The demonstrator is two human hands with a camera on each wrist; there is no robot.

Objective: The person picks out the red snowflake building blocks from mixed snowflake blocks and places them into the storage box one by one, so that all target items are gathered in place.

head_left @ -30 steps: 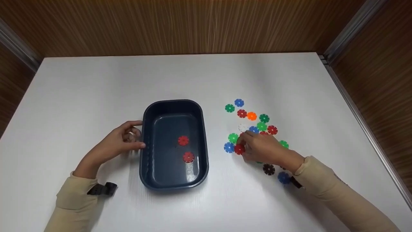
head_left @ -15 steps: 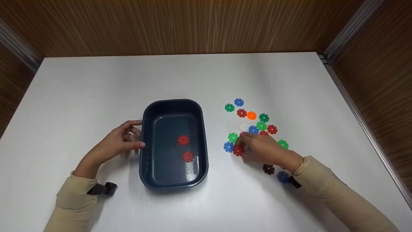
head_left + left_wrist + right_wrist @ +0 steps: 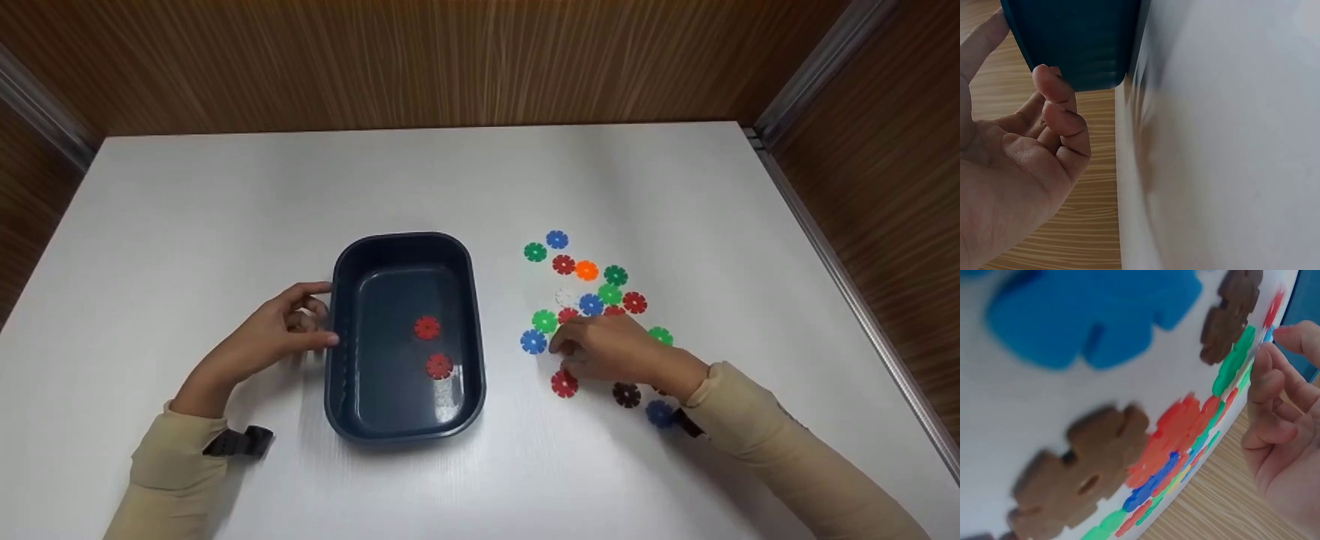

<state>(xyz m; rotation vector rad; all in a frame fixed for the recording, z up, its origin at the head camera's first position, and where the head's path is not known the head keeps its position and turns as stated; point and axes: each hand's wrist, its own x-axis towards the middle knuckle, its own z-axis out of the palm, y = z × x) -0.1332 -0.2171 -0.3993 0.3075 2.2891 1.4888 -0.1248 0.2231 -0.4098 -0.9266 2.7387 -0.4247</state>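
"Brown wood-grain panels [image 3: 480,60] stand behind the glossy white table [image 3: 225,202]. What differs from a second ago?"

"One red plastic flower-shaped disc [image 3: 564,383]. It was at the fingertips of the right hand [image 3: 611,346], beside a blue plastic flower-shaped disc [image 3: 533,341]; now it lies on the table nearer the person, just below that hand. Whether they touch cannot be told."

"Does the right hand grasp anything?"

"Nothing visible; its fingers bend loosely, tips near the blue disc."

"And the left hand [image 3: 270,330]?"

"Unmoved. Its extended index finger and thumb touch the side of a dark blue rectangular plastic tray [image 3: 394,292] without clenching. Two red plastic flower-shaped discs [image 3: 427,328] lie inside, as before."
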